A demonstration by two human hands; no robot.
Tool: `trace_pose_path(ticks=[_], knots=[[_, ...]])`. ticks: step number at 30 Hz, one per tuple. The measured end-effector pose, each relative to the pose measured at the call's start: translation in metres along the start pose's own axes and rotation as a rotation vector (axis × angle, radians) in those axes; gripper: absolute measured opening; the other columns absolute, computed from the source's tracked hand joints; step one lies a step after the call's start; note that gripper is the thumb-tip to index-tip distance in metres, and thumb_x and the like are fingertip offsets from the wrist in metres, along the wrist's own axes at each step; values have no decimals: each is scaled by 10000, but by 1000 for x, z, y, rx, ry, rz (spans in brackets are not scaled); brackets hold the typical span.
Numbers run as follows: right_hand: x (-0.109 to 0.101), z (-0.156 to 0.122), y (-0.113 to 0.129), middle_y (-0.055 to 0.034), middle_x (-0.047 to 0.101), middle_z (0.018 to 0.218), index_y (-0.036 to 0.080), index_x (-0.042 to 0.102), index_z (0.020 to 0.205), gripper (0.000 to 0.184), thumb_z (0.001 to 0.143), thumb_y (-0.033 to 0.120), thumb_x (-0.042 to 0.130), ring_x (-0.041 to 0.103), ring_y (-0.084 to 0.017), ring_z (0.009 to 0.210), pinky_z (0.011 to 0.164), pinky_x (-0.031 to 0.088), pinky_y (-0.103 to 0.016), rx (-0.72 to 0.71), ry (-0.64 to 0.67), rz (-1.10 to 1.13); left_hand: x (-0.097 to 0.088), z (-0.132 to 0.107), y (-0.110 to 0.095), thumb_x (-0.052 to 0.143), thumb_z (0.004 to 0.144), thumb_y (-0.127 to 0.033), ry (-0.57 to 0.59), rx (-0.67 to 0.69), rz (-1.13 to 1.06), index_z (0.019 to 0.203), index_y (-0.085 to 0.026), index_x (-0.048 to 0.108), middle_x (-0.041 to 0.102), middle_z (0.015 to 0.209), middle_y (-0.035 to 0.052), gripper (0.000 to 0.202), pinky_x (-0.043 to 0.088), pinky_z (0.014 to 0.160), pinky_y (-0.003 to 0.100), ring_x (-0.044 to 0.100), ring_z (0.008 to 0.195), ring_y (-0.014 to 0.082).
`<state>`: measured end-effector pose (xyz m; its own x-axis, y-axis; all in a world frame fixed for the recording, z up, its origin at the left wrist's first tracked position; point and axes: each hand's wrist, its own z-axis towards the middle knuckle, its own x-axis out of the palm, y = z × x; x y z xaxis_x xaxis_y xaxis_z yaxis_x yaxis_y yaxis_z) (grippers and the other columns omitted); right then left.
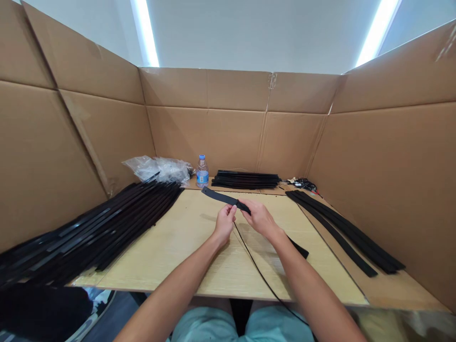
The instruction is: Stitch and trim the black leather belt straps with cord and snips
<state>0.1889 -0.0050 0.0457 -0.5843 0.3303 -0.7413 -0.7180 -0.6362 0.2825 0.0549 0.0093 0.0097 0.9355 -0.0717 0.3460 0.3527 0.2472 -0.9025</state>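
Note:
A flat black strip [220, 196] is held above the table, its far end with a small hole pointing up and left. My left hand [224, 225] is closed, thumb and finger pinching the strip's lower edge. Close beside it, my right hand [260, 218] is wrapped round the same strip, which passes behind my right forearm; a black end [298, 247] shows beyond that arm. From between the hands a thin black cord [253, 260] runs down over the table's front edge towards my lap. My fingers hide where the cord meets the strip.
Many long black strips [107, 228] are piled at the left, and several more [335, 228] lie at the right. At the back are a strip stack [245, 179], a water bottle [202, 172], clear plastic bags [160, 168] and tangled wires [304, 184]. Cardboard walls [228, 137] enclose the table [171, 251].

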Motion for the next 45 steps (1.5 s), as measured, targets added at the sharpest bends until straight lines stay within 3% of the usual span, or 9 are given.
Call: trace_pose_path(ticks=[8,13,19,25,30,35,41,45], knots=[[0,-1,2,-114,650,1139,172,569,1207,366,846,116,547,613,-240,1044,917,489,-381,13,-5,-39,-1,-4,-2,728,597,-575,-28,-5,7,593,-155,557,377,493,-69,454,215,465,233,293,471,76],[1,0,2,-105,648,1155,188,564,1212,366,853,121,534,620,-234,1040,906,500,-379,25,-23,-53,-1,-5,-6,717,578,-590,-10,-40,-67,594,-153,550,427,550,-45,467,213,456,224,306,472,65],[0,-1,1,-98,656,1155,184,576,1191,349,848,129,551,631,-242,1028,888,509,-375,46,-33,-79,2,-7,-6,800,521,-467,-15,-35,-68,677,-143,600,454,559,-56,412,227,464,221,304,477,59],[0,0,9,-114,655,1160,180,574,1196,349,851,134,545,642,-251,1007,846,517,-368,74,-15,-126,2,-8,-7,777,576,-420,-67,14,-40,661,-151,588,489,580,-47,339,277,496,227,357,508,75],[-9,1,12,-133,687,1053,161,589,1143,328,830,251,626,665,-259,893,757,505,-335,98,26,-166,-1,-7,-10,755,607,-418,-91,43,-47,666,-163,566,492,581,-49,323,297,504,227,376,506,79],[-18,-2,9,-42,702,787,188,580,972,136,842,215,611,648,-200,654,574,423,-249,103,82,-162,-4,-4,-10,750,625,-393,-97,61,-64,668,-163,580,497,583,-50,289,297,506,229,373,503,78],[-19,-3,12,8,691,732,222,516,934,67,892,214,567,636,-175,603,511,333,-220,123,91,-174,-5,-3,-13,793,573,-347,-53,71,-100,628,-159,590,510,571,-45,282,344,556,229,425,544,90],[-16,-2,14,-13,692,738,232,537,896,34,899,203,555,626,-192,610,506,277,-238,140,57,-234,-5,-3,-17,844,477,-307,3,64,-151,690,-157,612,575,659,-26,348,397,650,241,504,640,109]])
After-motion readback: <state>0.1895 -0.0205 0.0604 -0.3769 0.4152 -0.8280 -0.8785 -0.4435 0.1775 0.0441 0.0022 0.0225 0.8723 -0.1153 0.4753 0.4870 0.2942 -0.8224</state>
